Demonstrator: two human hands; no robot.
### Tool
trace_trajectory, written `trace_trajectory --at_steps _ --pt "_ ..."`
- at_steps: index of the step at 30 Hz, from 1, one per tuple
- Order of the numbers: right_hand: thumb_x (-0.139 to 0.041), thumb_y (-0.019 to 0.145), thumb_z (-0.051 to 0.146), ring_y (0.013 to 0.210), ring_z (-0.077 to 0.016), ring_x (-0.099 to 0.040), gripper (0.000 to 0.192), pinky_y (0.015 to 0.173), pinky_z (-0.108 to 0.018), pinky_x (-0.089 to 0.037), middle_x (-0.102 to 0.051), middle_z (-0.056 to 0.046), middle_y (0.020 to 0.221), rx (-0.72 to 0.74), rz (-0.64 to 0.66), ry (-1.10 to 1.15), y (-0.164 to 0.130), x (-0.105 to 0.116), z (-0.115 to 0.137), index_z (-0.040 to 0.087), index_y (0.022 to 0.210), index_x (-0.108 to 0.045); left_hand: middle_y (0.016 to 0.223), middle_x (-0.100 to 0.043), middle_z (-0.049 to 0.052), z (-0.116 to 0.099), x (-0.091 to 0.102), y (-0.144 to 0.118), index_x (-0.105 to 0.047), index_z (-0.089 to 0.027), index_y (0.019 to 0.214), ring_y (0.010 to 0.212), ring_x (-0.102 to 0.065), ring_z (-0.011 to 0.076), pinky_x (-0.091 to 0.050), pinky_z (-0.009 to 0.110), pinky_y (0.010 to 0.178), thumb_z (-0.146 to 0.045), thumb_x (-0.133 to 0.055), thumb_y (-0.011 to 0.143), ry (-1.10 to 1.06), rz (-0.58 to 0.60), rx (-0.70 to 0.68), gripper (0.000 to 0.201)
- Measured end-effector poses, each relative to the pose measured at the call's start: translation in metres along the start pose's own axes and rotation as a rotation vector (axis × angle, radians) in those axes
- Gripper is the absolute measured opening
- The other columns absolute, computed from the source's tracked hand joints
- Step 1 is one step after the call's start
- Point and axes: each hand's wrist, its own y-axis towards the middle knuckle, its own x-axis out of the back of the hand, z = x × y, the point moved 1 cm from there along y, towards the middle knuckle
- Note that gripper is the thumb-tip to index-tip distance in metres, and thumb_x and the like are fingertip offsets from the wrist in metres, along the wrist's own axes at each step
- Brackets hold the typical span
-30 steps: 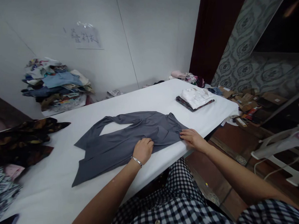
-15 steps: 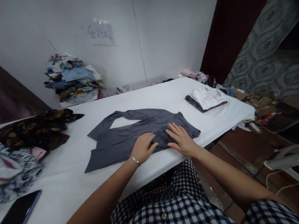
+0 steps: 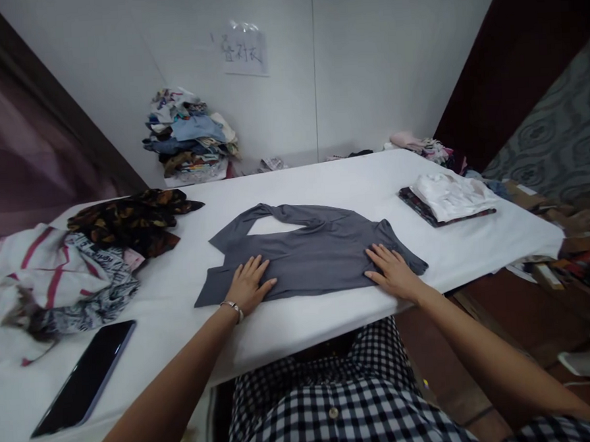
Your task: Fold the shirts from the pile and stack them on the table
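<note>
With the left hand [image 3: 250, 287] and right hand [image 3: 394, 272] flat, fingers spread, on the grey garment [image 3: 321, 256] near the front edge of the tabletop [image 3: 170, 287], unequal pressure between the 2 could drag it askew and crease it

Handwritten "叠衬衣" on a white sheet [image 3: 245, 53] on the wall [image 3: 370, 59].
</note>
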Motion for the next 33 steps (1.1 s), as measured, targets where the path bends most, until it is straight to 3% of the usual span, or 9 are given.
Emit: trace_trajectory --at_steps 5,8,12,17,20,24,30,33 --pt "-0.036 0.095 0.051 0.145 -0.0257 -0.014 0.062 0.114 -0.052 -0.021 -0.021 -0.008 0.156 0.213 -0.036 -0.05 0.003 0.012 0.039 0.024 0.149 -0.026 0.153 -0.031 0.01 -0.031 -0.005 0.001 -0.041 -0.022 0.142 0.143 -0.022 0.0287 -0.017 0.055 0.114 -0.056 -0.037 0.091 0.045 0.005 -0.039 0.062" --pt "-0.036 0.095 0.052 0.144 -0.0256 -0.017 0.061 0.114 -0.051 -0.022 -0.025 -0.008 0.155 0.287 0.03 -0.053 0.004 0.006 0.044 0.025 0.149 -0.027 0.154 -0.031 0.009 -0.042 -0.005 0.002 -0.041 -0.024 0.142 0.143 -0.02 0.0298 -0.015 0.058 0.114 -0.059 -0.036 0.09 0.029 0.03 -0.04 0.064" --pt "-0.034 0.093 0.055 0.14 -0.0297 -0.029 0.06 0.109 -0.057 -0.026 -0.035 -0.01 0.151 0.175 0.06 -0.076 0.003 -0.012 0.011 0.026 0.146 -0.035 0.155 -0.028 0.009 -0.032 0.0 0.001 -0.039 -0.024 0.143 0.144 -0.018 0.0289 -0.015 0.057 0.114 -0.059 -0.038 0.09 -0.017 0.091 -0.055 0.064" --pt "-0.034 0.092 0.056 0.139 -0.029 -0.03 0.06 0.11 -0.055 -0.027 -0.035 -0.01 0.151 0.182 0.043 -0.072 0.002 -0.023 -0.012 0.024 0.143 -0.042 0.155 -0.027 0.009 -0.021 0.007 -0.005 -0.04 -0.023 0.142 0.144 -0.019 0.0267 -0.017 0.053 0.115 -0.056 -0.043 0.089 -0.064 0.098 -0.098 0.062" --pt "-0.035 0.092 0.056 0.14 -0.0287 -0.03 0.06 0.11 -0.055 -0.027 -0.035 -0.009 0.15 0.164 0.014 -0.029 0.002 -0.013 -0.008 0.024 0.142 -0.042 0.154 -0.029 0.009 -0.019 0.011 -0.009 -0.042 -0.023 0.141 0.144 -0.019 0.0256 -0.017 0.054 0.115 -0.054 -0.043 0.09 -0.074 0.052 -0.083 0.059" --pt "-0.037 0.092 0.053 0.14 -0.0281 -0.03 0.056 0.112 -0.055 -0.025 -0.039 -0.009 0.148 0.014 -0.151 0.091 0.0 0.014 -0.019 0.024 0.14 -0.045 0.153 -0.032 0.009 -0.003 0.01 -0.015 -0.044 -0.024 0.139 0.143 -0.022 0.027 -0.019 0.054 0.114 -0.052 -0.044 0.09 -0.016 -0.004 -0.009 0.057" --pt "-0.045 0.088 0.05 0.113 -0.0283 -0.06 0.047 0.096 -0.046 -0.048 -0.066 -0.014 0.118 -0.393 -0.378 0.371 -0.023 0.036 -0.068 0.017 0.113 -0.066 0.151 -0.036 0.01 0.021 -0.002 -0.008 -0.046 -0.021 0.138 0.142 -0.025 0.0292 -0.022 0.056 0.112 -0.051 -0.043 0.088 0.016 0.014 0.038 0.058" --pt "-0.05 0.085 0.047 0.111 -0.0274 -0.061 0.037 0.098 -0.047 -0.047 -0.07 -0.01 0.11 -0.324 -0.388 0.409 -0.033 0.031 -0.069 0.021 0.1 -0.071 0.147 -0.042 0.01 0.007 0.003 0.002 -0.052 -0.021 0.132 0.14 -0.029 0.0293 -0.023 0.057 0.112 -0.05 -0.041 0.089 -0.037 -0.049 0.028 0.053"
